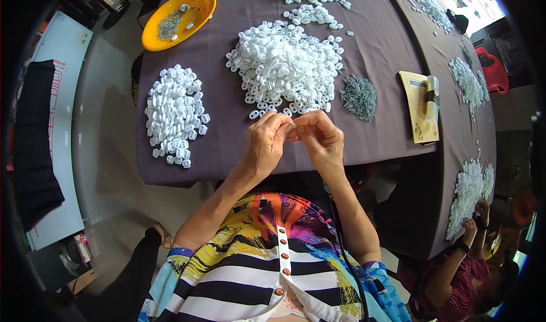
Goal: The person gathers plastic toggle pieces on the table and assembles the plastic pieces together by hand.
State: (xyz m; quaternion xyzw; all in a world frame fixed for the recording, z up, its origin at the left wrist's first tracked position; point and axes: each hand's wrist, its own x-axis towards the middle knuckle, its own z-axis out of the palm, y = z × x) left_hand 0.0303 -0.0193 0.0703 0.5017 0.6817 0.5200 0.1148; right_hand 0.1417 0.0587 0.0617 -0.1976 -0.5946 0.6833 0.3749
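Note:
My left hand [264, 143] and my right hand [323, 141] meet at the table's near edge, fingertips pinched together. Whatever small piece lies between them is mostly covered by the fingers and too small to name. Just beyond my hands rises a large heap of white plastic pieces [287, 66], many with two holes. To the right of that heap sits a small pile of thin grey pieces [358, 97], perhaps springs. On the left a separate pile of white pieces [175, 111] shows mostly their sides and ends.
A yellow plate [149, 34] with grey bits stands at the far left of the brown tablecloth [222, 145]. A booklet [415, 106] with a clear cylinder [432, 100] lies on the right. Beyond, another person [455, 276] works beside a white pile [466, 194].

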